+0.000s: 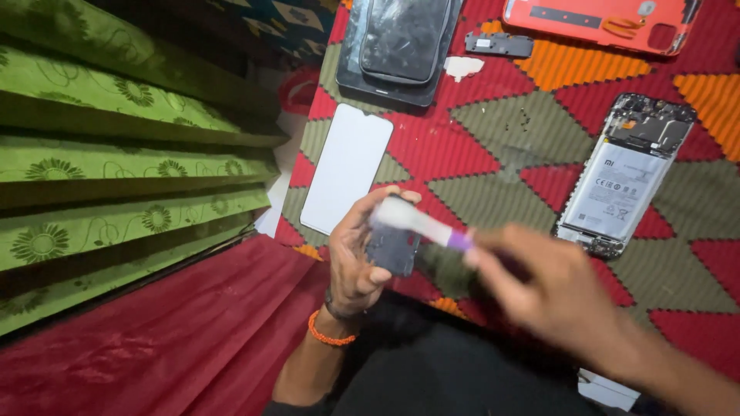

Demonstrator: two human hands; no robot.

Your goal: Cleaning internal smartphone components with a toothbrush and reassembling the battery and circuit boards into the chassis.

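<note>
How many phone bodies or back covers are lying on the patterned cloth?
2: an opened phone body with its battery showing at right, and an orange back cover at the top edge. Others may lie outside the view.

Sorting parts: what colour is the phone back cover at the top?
Orange-red back cover, clearest in the head view.

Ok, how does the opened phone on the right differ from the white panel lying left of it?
The opened phone shows its battery and dark circuit parts inside a frame; the white panel is plain, flat and featureless. The phone leans clockwise and looks thicker; the panel looks thinner, with a small notch in its top edge. Both lie untouched on the patterned mat, similar in outline.
</note>
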